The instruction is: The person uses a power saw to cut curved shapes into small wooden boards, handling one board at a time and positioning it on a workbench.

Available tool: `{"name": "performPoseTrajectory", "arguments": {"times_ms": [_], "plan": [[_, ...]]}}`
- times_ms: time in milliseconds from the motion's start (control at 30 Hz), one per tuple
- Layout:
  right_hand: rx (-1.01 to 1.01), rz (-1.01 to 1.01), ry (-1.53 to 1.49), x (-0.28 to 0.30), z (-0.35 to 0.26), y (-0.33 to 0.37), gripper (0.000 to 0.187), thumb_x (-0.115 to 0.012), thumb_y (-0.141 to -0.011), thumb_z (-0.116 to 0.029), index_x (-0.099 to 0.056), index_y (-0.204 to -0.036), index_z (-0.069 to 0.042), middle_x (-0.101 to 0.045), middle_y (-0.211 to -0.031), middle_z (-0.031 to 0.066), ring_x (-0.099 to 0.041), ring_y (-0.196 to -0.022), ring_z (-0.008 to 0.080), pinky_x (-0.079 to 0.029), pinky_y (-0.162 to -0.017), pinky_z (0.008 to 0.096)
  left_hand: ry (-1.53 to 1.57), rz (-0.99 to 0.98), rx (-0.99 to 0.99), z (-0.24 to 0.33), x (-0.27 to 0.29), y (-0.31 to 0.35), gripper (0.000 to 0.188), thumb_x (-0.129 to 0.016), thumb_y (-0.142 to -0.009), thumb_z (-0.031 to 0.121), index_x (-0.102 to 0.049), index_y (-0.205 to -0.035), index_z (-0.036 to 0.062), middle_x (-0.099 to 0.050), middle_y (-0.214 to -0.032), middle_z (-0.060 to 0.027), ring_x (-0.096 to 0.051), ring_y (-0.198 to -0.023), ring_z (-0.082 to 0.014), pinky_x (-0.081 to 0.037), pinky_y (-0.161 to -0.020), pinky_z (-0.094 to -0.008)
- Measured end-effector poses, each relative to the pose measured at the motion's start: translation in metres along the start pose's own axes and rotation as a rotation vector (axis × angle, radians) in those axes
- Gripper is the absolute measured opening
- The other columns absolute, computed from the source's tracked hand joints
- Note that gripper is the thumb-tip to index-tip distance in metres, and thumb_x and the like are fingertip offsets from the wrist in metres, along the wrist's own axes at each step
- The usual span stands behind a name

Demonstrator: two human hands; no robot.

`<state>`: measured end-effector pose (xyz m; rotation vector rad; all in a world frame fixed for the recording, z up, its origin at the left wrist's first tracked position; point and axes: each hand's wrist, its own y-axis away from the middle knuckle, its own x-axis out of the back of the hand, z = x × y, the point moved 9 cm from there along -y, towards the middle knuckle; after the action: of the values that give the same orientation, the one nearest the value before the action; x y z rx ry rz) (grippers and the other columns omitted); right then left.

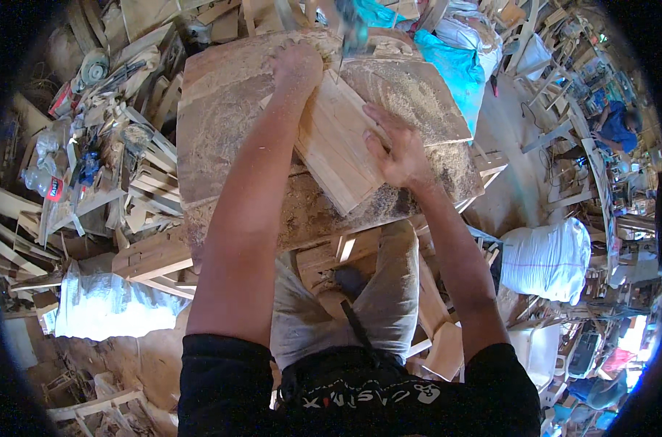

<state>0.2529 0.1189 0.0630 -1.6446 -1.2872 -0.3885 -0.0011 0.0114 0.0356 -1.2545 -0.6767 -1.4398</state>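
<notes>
A pale wooden board (339, 149) lies slantwise on a dusty wooden worktable (229, 167). My left hand (298, 65) is at its far end, fingers spread on the tabletop and pointing away from me. The left forearm crosses over part of the board and hides it. At the board's right side is my right hand (402, 151), with the thumb on the top face and the fingers along the edge, holding it. Just past the board's far corner stands a blurred teal machine part (353, 28); whether a blade shows there I cannot tell.
Sawdust (411, 95) covers the tabletop's right part. Wood offcuts (152, 167) pile up on the left, with a plastic bottle (43, 183) among them. A white sack (545, 260) and a turquoise sack (454, 69) stand to the right. Farther right, a person in blue (618, 127) is at work.
</notes>
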Motion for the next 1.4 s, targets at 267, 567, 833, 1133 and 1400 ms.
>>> {"name": "performPoseTrajectory", "arguments": {"times_ms": [267, 567, 833, 1133, 1400], "plan": [[-0.024, 0.015, 0.029, -0.001, -0.006, 0.006, 0.047, -0.066, -0.092, -0.019, -0.06, -0.133, 0.005, -0.061, -0.137, 0.0266, -0.061, -0.125, 0.0431, -0.049, -0.109, 0.0461, 0.039, -0.007, -0.039, -0.003, 0.01, 0.031, 0.054, -0.047, -0.1, 0.037, -0.056, -0.144, 0.0068, -0.041, -0.158, -0.0261, -0.037, -0.147, -0.0482, -0.02, -0.12, -0.0678], [-0.039, 0.034, 0.002, -0.014, -0.015, -0.001, 0.045, -0.063, -0.093, -0.019, -0.061, -0.131, 0.006, -0.062, -0.135, 0.028, -0.061, -0.126, 0.0442, -0.047, -0.11, 0.0468, 0.023, -0.088, 0.049, -0.02, 0.006, 0.028, 0.056, -0.042, -0.101, 0.031, -0.051, -0.15, 0.0072, -0.032, -0.165, -0.0237, -0.031, -0.151, -0.0456, -0.018, -0.122, -0.0665], [-0.017, 0.053, -0.014, -0.014, -0.012, -0.003, 0.043, -0.061, -0.094, -0.014, -0.061, -0.133, 0.005, -0.063, -0.136, 0.0283, -0.06, -0.129, 0.0433, -0.046, -0.112, 0.046, 0.024, -0.104, 0.083, -0.016, 0.016, 0.029, 0.056, -0.043, -0.099, 0.029, -0.052, -0.15, 0.0052, -0.033, -0.165, -0.0221, -0.031, -0.151, -0.044, -0.021, -0.121, -0.0664], [-0.001, 0.051, -0.014, -0.015, -0.009, -0.006, 0.046, -0.063, -0.091, -0.015, -0.061, -0.132, 0.005, -0.062, -0.136, 0.0285, -0.061, -0.125, 0.0451, -0.049, -0.108, 0.0477, 0.033, -0.083, 0.077, -0.016, 0.014, 0.025, 0.056, -0.044, -0.099, 0.029, -0.054, -0.148, 0.0043, -0.031, -0.166, -0.0223, -0.031, -0.151, -0.0455, -0.021, -0.118, -0.0692], [0.011, 0.053, -0.022, -0.014, -0.01, -0.01, 0.046, -0.062, -0.089, -0.006, -0.061, -0.133, 0.005, -0.062, -0.136, 0.0293, -0.059, -0.129, 0.045, -0.046, -0.111, 0.0466, 0.052, -0.195, 0.074, -0.022, -0.003, 0.012, 0.058, -0.042, -0.1, 0.029, -0.05, -0.15, 0.001, -0.027, -0.168, -0.0218, -0.026, -0.153, -0.0455, -0.016, -0.12, -0.0698]]}}
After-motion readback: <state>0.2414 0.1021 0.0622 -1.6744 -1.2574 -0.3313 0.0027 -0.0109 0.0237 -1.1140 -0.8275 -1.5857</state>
